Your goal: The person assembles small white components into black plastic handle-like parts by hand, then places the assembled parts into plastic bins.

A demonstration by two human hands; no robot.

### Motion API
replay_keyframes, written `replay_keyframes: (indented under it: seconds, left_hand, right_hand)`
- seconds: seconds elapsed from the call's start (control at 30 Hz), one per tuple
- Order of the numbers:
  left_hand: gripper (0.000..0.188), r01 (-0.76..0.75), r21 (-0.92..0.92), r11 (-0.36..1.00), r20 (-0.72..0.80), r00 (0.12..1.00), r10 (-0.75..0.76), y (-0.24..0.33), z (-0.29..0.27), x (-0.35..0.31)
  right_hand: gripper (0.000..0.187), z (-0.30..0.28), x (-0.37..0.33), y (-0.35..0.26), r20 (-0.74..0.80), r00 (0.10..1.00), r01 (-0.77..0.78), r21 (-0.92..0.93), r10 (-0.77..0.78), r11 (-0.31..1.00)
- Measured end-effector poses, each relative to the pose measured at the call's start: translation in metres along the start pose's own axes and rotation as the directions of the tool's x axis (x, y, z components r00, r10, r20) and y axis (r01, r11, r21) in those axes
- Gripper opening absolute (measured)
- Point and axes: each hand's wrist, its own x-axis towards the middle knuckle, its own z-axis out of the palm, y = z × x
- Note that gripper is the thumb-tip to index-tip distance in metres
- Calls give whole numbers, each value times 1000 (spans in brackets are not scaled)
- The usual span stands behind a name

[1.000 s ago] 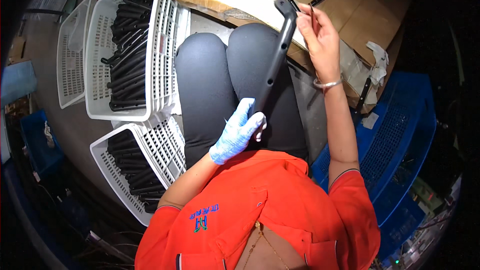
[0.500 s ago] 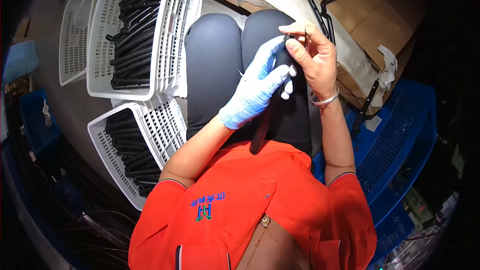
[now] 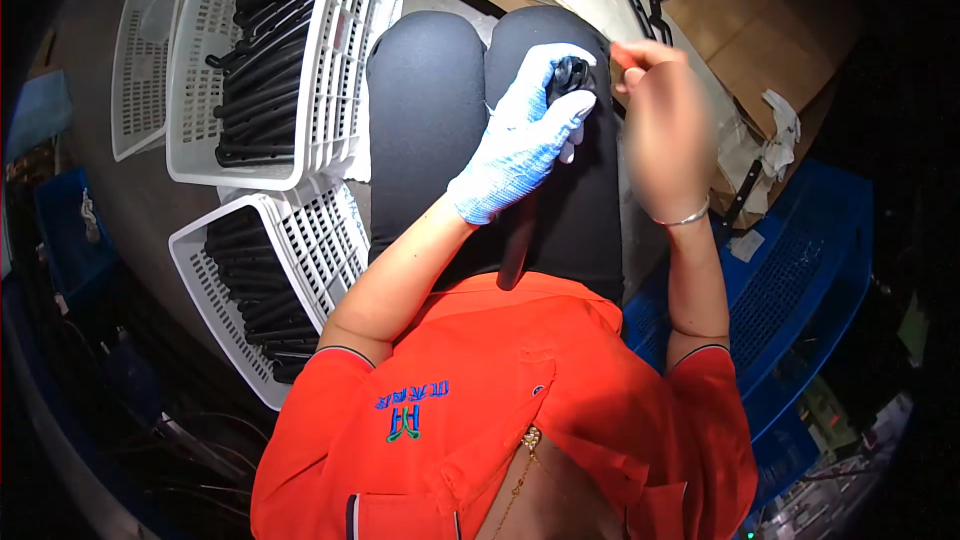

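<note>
My left hand [image 3: 525, 130], in a light blue knitted glove, is closed round a black tube [image 3: 517, 245]. Its lower end slants down over my lap toward my waist. At the top, a rounded black end [image 3: 570, 77] with a dark opening shows between thumb and forefinger. My bare right hand [image 3: 668, 125] is apart from the tube, to its right, and partly smeared by motion. Its fingers are curled together, with a reddish-orange spot at the tips; whether that is a small piece or a fingertip, I cannot make out.
To my left, a white perforated basket [image 3: 303, 90] holds many black tubes, and a smaller white basket [image 3: 285, 250] below it holds more. Bent black bars [image 3: 655, 15] lie on cardboard [image 3: 760, 30] at the far right. A blue crate [image 3: 815, 270] stands at my right.
My right hand has left the tube's upper end and moved to the right. The left hand keeps the tube, and its upper end is now uncovered.
</note>
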Motion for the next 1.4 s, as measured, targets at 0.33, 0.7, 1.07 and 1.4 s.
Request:
replay_keyframes:
  seconds: [0.33,0.7,1.07,1.4]
  left_hand:
    - [37,-54,-9,998,27,998,54,-1,0,7]
    - [22,-11,28,1000,47,999,10,3,1,9]
    - [17,12,51,999,0,1000,-12,-1,2,11]
    - [16,28,12,1000,-14,1000,-28,3,2,10]
  right_hand:
    - [21,-14,-2,-1,129,946,318,-193,-298,928]
    - [23,-16,-3,-7,141,940,341,-334,-311,879]
    - [21,-18,-3,-13,193,956,278,-365,-219,889]
    - [18,-13,0,-13,154,959,281,-377,-239,883]
